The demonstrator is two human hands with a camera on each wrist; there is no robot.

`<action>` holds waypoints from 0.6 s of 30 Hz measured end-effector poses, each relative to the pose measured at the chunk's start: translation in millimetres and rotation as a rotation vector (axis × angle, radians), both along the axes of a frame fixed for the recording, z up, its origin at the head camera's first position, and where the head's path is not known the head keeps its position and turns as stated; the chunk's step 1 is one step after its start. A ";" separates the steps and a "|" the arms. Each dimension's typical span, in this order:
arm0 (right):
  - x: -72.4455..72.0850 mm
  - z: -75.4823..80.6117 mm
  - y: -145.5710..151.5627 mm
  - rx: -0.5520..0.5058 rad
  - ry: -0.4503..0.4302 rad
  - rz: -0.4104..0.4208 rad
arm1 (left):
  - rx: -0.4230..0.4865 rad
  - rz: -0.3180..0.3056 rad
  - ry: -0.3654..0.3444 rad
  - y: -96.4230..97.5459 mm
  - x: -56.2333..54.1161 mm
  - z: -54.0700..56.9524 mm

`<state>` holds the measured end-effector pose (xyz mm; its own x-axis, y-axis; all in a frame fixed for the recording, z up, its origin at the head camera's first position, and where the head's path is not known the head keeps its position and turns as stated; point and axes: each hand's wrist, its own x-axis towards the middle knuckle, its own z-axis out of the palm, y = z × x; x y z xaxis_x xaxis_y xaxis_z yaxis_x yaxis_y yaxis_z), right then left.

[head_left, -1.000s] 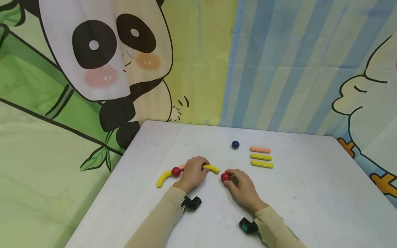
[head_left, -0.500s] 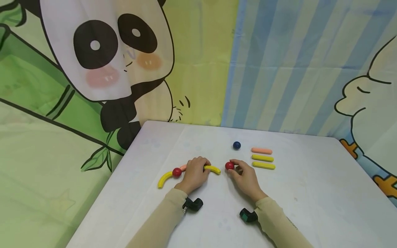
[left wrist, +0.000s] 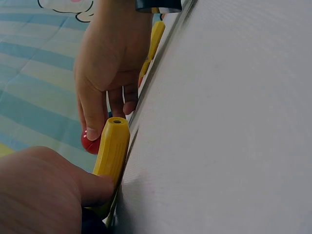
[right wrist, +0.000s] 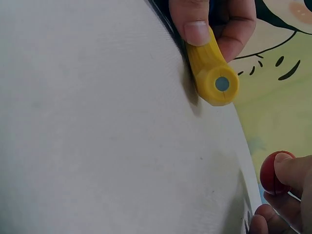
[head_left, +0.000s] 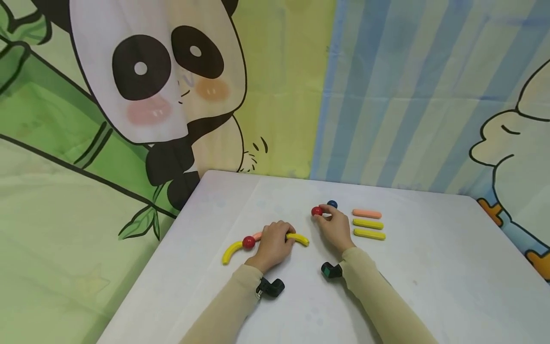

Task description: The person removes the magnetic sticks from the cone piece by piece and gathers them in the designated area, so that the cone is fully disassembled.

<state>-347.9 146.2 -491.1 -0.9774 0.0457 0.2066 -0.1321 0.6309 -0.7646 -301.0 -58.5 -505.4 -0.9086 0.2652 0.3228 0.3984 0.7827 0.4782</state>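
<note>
My left hand (head_left: 273, 246) grips a yellow curved rod (head_left: 299, 239), its thumb laid along the rod in the left wrist view. The rod's free end shows a grey disc in the right wrist view. To the left, in one row with it, come an orange rod (head_left: 257, 236), a red ball (head_left: 248, 242) and another yellow curved rod (head_left: 231, 253). The hand covers the row's middle; a dark blue piece (left wrist: 92, 222) peeks out under the thumb. My right hand (head_left: 337, 229) pinches a second red ball (head_left: 316, 211) between thumb and fingers, beside a blue ball (head_left: 332, 204).
Right of the right hand, a straight orange rod (head_left: 367, 213) and two straight yellow rods, the nearer one (head_left: 369, 234) included, lie parallel on the white table (head_left: 429, 267). A printed cloth (head_left: 283, 95) hangs behind the table's far edge.
My right hand has carried its red ball away from me, from near the yellow curved rod's end to beside the blue ball. The left hand keeps its grip in place.
</note>
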 end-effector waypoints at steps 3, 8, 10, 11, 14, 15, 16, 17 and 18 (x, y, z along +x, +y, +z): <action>-4.8 0.0 -1.7 0.006 0.014 -0.002 | -0.005 -0.001 -0.001 0.1 -0.1 -0.4; -9.8 -2.3 -4.1 0.021 0.018 0.009 | -0.013 0.001 0.003 0.5 -0.4 -1.5; -11.7 -2.8 -5.3 0.029 0.016 0.011 | -0.015 0.002 0.008 0.7 -0.6 -1.7; -12.8 -3.0 -6.0 0.033 0.016 0.008 | -0.016 0.004 0.010 0.7 -0.7 -1.7; -15.4 -3.3 -7.7 0.053 0.018 0.000 | -0.017 0.005 0.007 1.0 -0.5 -1.2; -16.0 -3.5 -8.2 0.061 0.020 -0.004 | -0.017 0.005 0.003 1.0 -0.4 -0.9; -16.6 -3.7 -8.6 0.067 0.020 -0.007 | -0.016 0.005 -0.001 1.0 -0.2 -0.5; -17.1 -4.0 -9.0 0.072 0.021 -0.012 | -0.015 0.005 -0.004 0.9 -0.1 -0.1; -17.5 -4.2 -9.4 0.078 0.023 -0.014 | -0.014 0.004 -0.007 0.8 0.1 0.4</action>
<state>-365.4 136.8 -495.3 -0.9718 0.0424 0.2320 -0.1394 0.6902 -0.7101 -300.8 -57.7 -505.0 -0.9117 0.2663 0.3130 0.3923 0.7908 0.4699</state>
